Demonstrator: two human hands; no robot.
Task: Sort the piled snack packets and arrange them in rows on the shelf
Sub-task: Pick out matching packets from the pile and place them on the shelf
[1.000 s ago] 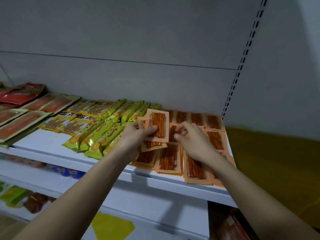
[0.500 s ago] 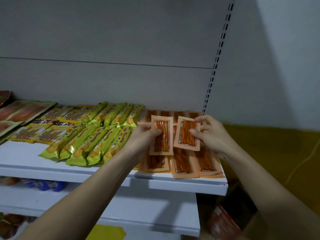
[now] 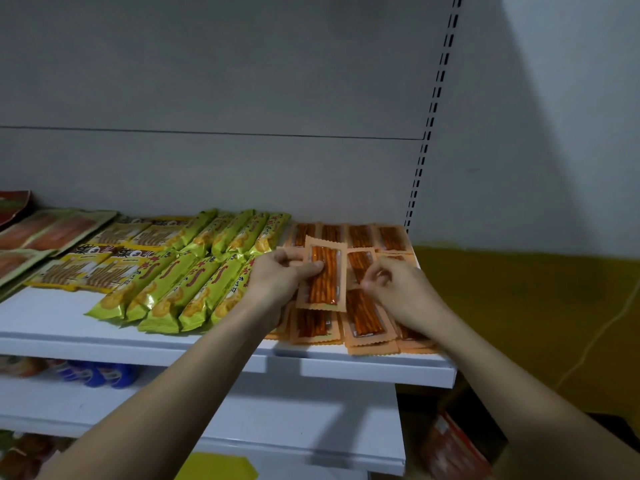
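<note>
Pinching one flat orange plastic packet of red snack sticks (image 3: pixel 323 277) in the left hand (image 3: pixel 277 278), the right hand (image 3: pixel 394 285) is nipping another's edge above the white metal shelf (image 3: pixel 52 327), where most rows are already lying sorted.

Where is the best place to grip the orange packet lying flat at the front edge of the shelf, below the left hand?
Probably its near crimped edge, pinched from the front. The front orange packet lies flat, flanked by a neighbouring packet and with the held packet in the left hand over its far end. Only the near edge at the shelf lip looks free.
</note>
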